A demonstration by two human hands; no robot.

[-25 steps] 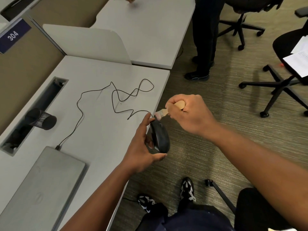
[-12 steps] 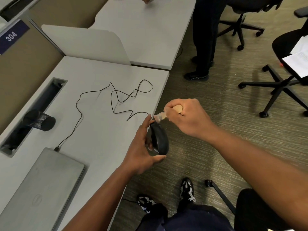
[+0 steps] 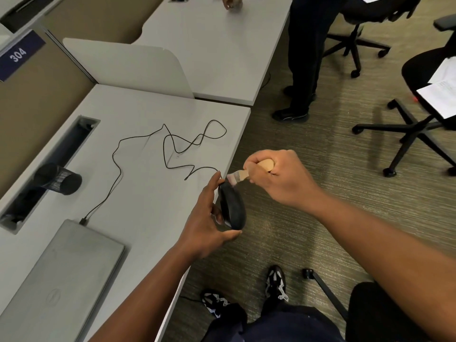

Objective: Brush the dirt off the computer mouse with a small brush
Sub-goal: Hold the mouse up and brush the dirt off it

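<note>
Mouse, black, is held on edge just off the desk corner, left hand fingers clamped round it. At its one o'clock, right hand grips the brush, bristles touching its far end. Brushing looks underway; remaining dirt cannot be told.

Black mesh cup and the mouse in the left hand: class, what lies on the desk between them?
In the head view, only the thin black cable, looping over bare desk between the cup and the mouse.
</note>
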